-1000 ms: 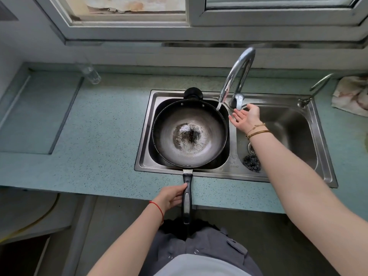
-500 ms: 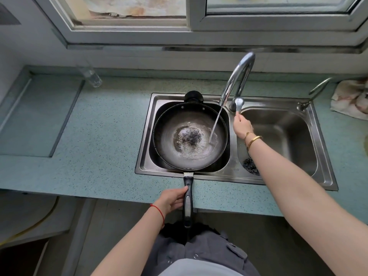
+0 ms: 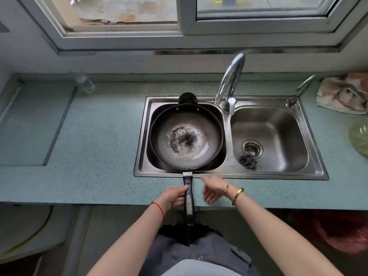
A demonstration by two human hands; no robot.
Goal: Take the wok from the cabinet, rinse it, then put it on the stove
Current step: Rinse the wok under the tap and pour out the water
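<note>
The dark wok [image 3: 207, 126] sits in the left basin of the steel double sink [image 3: 278, 174], with a little water pooled over its worn centre. Its long black handle [image 3: 189, 198] sticks out over the counter's front edge. My left hand [image 3: 173, 197] grips that handle from the left. My right hand [image 3: 214, 189] hovers just right of the handle with its fingers spread, holding nothing, blurred. The chrome faucet [image 3: 229, 82] arches over the divider between the basins, and no water runs from it.
A steel scouring ball [image 3: 247, 162] lies beside the drain of the right basin. A rag [image 3: 342, 94] lies on the teal counter [image 3: 99, 136] at the far right, a glass [image 3: 85, 84] at the back left. A window runs above.
Water ran from the faucet into the wok half a second ago and has stopped. My right hand left the faucet lever and came down beside the wok's handle.
</note>
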